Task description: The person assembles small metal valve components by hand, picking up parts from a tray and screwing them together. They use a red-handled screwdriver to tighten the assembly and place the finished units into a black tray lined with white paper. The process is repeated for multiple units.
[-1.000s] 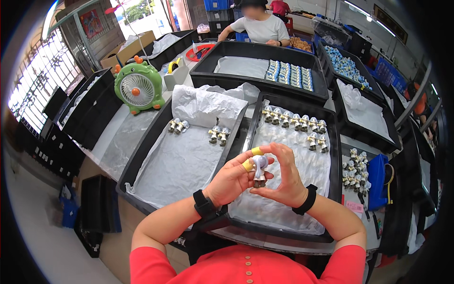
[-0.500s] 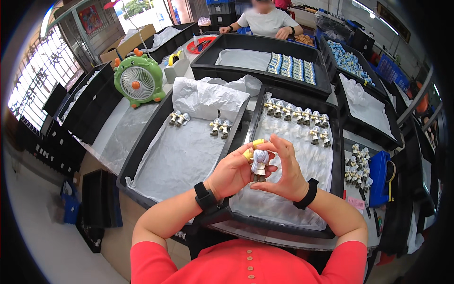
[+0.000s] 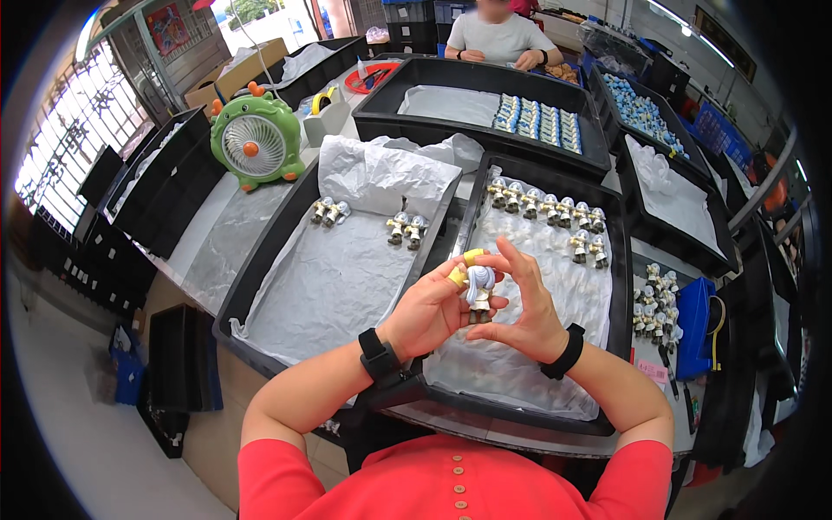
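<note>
A small figurine [image 3: 479,293] with long pale lilac hair, a white outfit and dark legs is held upright over the right-hand tray. My left hand [image 3: 425,310] grips it from the left, with yellow finger covers on two fingertips. From the other side my right hand [image 3: 536,316] curves round it, a fingertip at the head and the thumb by the feet. Under my hands lies a black tray [image 3: 617,303] lined with white sheet, with similar figurines [image 3: 548,206] in rows at its far end. The left black tray [image 3: 260,251] holds a few more figurines [image 3: 406,230].
A green fan [image 3: 256,143] stands at the left. Loose figurines [image 3: 656,308] are heaped at the right beside a blue bin [image 3: 696,329]. Across the table a person [image 3: 500,39] works behind a large black tray [image 3: 381,121] with rows of blue-and-white pieces.
The figurine has turned a little and shifted slightly right between my fingers. The person opposite has brought both hands closer together.
</note>
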{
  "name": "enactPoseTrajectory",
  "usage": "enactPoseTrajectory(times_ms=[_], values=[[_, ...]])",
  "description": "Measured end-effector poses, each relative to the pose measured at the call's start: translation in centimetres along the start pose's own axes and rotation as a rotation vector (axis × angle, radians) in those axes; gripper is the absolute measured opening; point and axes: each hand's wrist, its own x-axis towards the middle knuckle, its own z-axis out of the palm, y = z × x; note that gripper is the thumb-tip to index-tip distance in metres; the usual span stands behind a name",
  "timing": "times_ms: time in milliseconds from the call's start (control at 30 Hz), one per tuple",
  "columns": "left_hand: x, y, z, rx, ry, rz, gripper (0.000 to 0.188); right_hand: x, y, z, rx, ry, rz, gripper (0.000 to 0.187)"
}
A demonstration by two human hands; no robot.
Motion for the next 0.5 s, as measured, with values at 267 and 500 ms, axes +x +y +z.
enactPoseTrajectory(times_ms=[267,500], values=[[0.01,0.10,0.11,0.051,0.050,0.021,0.041,-0.06,-0.10,-0.05,-0.043,0.002,0.019,0.112],[-0.02,-0.04,-0.13,0.044,0.097,0.053,0.040,0.16,-0.07,0.01,0.000,0.045,-0.028,0.105]])
